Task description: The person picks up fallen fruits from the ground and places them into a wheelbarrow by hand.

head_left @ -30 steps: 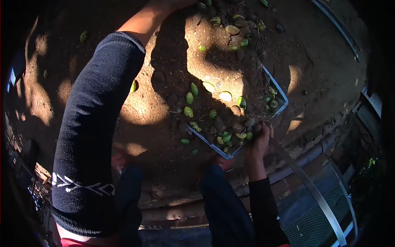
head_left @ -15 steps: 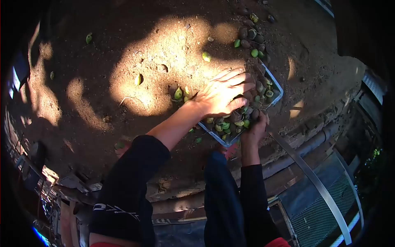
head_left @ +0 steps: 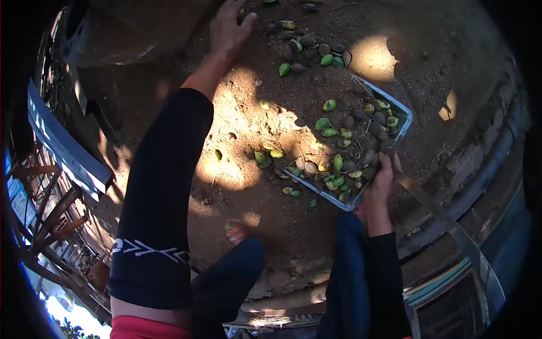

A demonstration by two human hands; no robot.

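Above the bare ground at the far left, my left hand (head_left: 230,31) is open, its thumb and fingers apart, close to a small green fruit. A pale-rimmed dustpan (head_left: 317,191) lies on the soil, loaded with small oval fruits (head_left: 339,164), some green or yellow and others brown, mixed with dirt. My right hand (head_left: 379,189) is closed at the pan's back edge, fingers curled around it. From beside that hand a long flat metal strip (head_left: 451,226) runs down to the lower right.
More green and brown fruits (head_left: 316,51) lie in a heap beyond the dustpan. A few loose ones (head_left: 265,157) dot the sunlit soil on its left. My feet (head_left: 236,230) are on the near ground. A pipe (head_left: 480,169) runs along the right; a metal beam (head_left: 65,147) stands at left.
My left hand has moved from the fruits in the dustpan to the far left ground. My right hand stays at the pan's back edge. The camera view has shifted.
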